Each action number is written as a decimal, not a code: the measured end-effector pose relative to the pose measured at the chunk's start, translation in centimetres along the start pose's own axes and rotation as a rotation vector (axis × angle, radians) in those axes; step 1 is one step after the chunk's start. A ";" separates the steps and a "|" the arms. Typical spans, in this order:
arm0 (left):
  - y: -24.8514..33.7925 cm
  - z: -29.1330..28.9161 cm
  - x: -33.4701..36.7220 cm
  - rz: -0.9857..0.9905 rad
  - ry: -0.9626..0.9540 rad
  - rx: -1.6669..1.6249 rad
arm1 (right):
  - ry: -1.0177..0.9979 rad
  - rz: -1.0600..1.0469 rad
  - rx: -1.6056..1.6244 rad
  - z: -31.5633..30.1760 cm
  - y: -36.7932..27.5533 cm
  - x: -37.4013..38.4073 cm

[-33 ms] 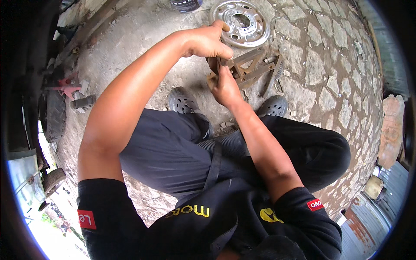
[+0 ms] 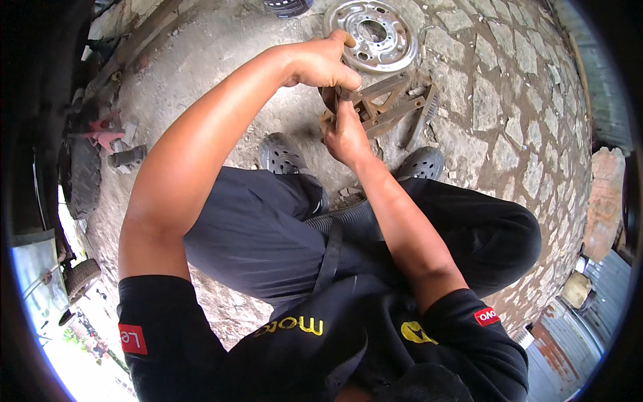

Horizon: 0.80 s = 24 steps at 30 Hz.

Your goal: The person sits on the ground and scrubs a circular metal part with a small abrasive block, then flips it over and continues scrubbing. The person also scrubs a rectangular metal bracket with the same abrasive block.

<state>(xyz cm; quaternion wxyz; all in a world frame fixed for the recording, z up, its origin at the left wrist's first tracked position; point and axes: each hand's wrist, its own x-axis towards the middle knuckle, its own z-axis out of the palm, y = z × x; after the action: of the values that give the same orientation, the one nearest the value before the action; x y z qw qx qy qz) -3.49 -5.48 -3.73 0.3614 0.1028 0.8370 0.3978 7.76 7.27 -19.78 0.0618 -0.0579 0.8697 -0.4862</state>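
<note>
Out in front of me, both hands are at a rusty brown metal bracket [image 2: 395,120] with long flat arms and open gaps. My left hand [image 2: 327,65] reaches over from above, its fingers closed on a short rounded piece at the bracket's near-left end. Just below it, my right hand [image 2: 346,137] is closed around the same end, thumb pointing up toward that piece. My fingers hide much of this spot, so I cannot tell how the pieces join. Beside the bracket's right side lies a narrow brush [image 2: 422,119] with a row of bristles.
A silvery steel wheel rim [image 2: 405,55] lies flat beyond the bracket, with a dark can [image 2: 288,7] left of it. On the left are a dark cylindrical piece [image 2: 127,157] and a red metal part [image 2: 107,131]. Irregular stone paving [image 2: 492,100] spreads to the right.
</note>
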 end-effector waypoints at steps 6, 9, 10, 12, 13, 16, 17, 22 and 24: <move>-0.3 -0.1 0.6 0.015 0.101 0.142 | -0.099 0.123 -0.070 -0.9 0.2 0.3; 0.6 -0.5 0.3 -0.001 0.051 0.116 | 0.045 -0.033 -0.095 0.0 -0.1 0.4; 0.5 -0.3 0.2 -0.003 0.060 0.110 | -0.139 0.072 -0.086 -0.7 0.5 0.6; 0.5 -0.4 0.0 0.000 0.077 0.112 | -0.152 0.109 -0.055 -0.8 1.3 0.7; 0.4 -0.5 0.2 0.013 0.084 0.124 | -0.158 0.128 -0.039 -0.7 1.6 0.7; -1.1 -0.1 0.8 0.030 0.089 0.110 | -0.019 -0.004 -0.069 -0.5 -1.9 0.2; -1.2 -0.1 0.8 0.037 0.085 0.097 | 0.003 -0.010 -0.058 -0.1 -1.6 0.4; -1.8 -0.4 1.0 0.040 0.090 0.078 | -0.092 0.089 -0.084 -0.3 -0.7 0.7; -0.5 -0.6 0.2 0.034 0.059 0.034 | -0.069 0.057 -0.076 -0.2 -1.4 0.7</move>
<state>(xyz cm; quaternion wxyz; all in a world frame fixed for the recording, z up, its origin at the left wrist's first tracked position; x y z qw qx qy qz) -4.02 -6.05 -3.98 0.3280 0.1115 0.8521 0.3923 7.12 6.59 -18.50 0.1032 -0.0522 0.8861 -0.4488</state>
